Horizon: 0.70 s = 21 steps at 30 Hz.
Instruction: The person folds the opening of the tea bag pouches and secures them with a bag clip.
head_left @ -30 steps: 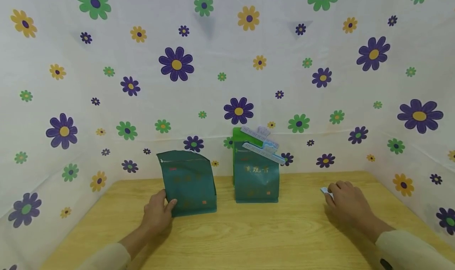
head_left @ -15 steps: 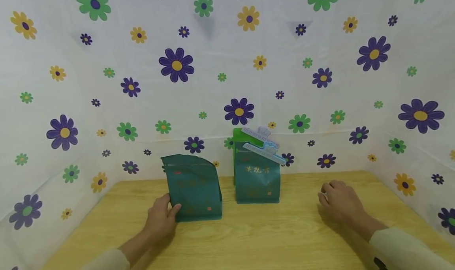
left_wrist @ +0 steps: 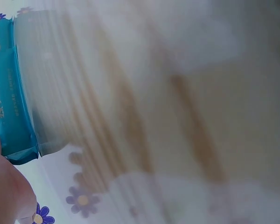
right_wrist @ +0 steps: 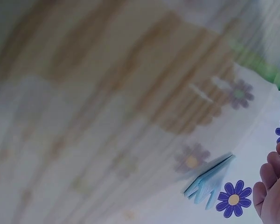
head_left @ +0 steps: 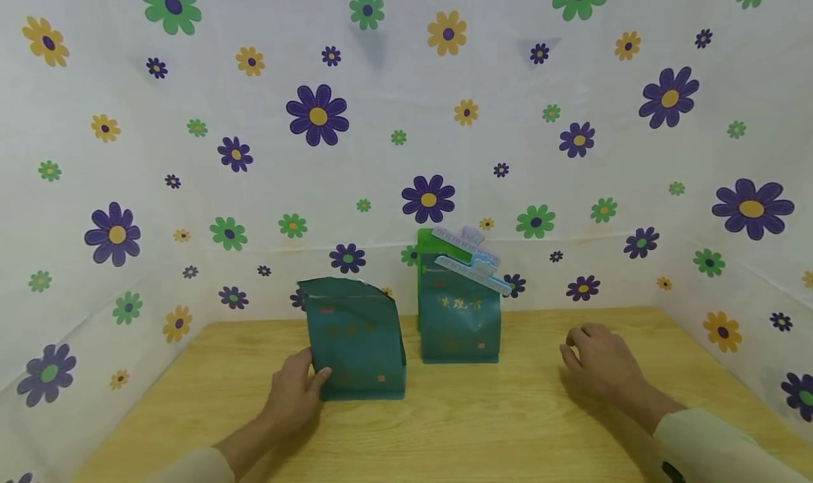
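Observation:
My left hand (head_left: 293, 398) holds a dark teal tea bag (head_left: 357, 342) by its lower left side, thumb in front. The bag stands slightly tilted with its top unclipped. To its right my right hand (head_left: 603, 366) is low over the table with fingers curled. In the right wrist view a pale blue sealing clip (right_wrist: 207, 181) shows beside the curled fingers (right_wrist: 268, 179); the hand seems to pinch it, but the grip itself is hidden. In the head view that clip is out of sight behind the hand.
A second teal tea bag (head_left: 460, 331) stands at the back centre with a blue clip (head_left: 473, 275) across its top. Behind it is a bright green bag (head_left: 427, 241) with a pale purple clip (head_left: 466, 246). Flowered cloth walls surround the wooden table (head_left: 470, 426).
My left hand has brought the tea bag rightward and slightly nearer to me. My right hand has moved a little left; the clip end seen at its fingertips is now hidden in the head view.

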### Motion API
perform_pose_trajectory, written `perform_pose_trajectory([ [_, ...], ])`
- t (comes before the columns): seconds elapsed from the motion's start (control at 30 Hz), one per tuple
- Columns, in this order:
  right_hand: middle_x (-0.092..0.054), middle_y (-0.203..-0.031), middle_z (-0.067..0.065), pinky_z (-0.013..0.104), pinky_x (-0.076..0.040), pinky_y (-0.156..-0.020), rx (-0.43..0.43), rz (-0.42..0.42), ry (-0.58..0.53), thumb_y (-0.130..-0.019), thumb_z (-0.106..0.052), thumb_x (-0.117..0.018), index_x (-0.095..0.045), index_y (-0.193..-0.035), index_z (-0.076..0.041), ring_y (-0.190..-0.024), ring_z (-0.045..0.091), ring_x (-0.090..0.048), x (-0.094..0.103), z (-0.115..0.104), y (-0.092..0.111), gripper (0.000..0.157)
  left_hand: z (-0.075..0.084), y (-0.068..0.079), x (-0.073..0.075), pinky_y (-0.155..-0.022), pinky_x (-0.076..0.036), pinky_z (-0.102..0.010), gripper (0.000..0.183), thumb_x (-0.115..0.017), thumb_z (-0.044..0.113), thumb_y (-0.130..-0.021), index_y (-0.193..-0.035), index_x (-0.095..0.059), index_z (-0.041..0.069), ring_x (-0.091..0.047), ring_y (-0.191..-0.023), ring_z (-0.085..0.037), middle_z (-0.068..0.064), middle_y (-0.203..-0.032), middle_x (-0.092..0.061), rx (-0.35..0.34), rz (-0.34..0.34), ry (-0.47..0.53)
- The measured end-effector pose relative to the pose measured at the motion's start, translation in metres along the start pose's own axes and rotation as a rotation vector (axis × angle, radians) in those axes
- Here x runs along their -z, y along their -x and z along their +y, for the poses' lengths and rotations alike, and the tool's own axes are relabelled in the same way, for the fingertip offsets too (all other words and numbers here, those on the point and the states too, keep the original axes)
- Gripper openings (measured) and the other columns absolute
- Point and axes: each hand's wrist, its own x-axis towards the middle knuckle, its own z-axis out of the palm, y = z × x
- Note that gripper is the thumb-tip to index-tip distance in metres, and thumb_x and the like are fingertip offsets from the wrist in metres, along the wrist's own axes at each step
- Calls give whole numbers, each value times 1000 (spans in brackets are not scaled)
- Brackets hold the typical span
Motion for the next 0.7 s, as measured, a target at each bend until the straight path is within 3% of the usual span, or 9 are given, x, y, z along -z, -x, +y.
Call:
perform_pose_trajectory([
  [0.43,-62,-92,9,46,-47,-76,3,-3,-26,-89,-26,-57,-64,-87,-7,-90,29,-57,-1,-8,-5,20,13,4,-6,-91,-34,-59,34,-59,17,-92,-120,-52,0,-52,-111,-35,-18,-115,-59,-34,16,21],
  [0.7,-60,-90,6,45,-48,-73,2,-7,-38,-89,-27,-58,-64,-87,-9,-86,25,-57,-4,-12,-6,19,20,3,-12,-95,-30,-59,36,-56,20,-94,-124,-50,0,-49,-117,-34,-17,-120,-57,6,-47,45],
])
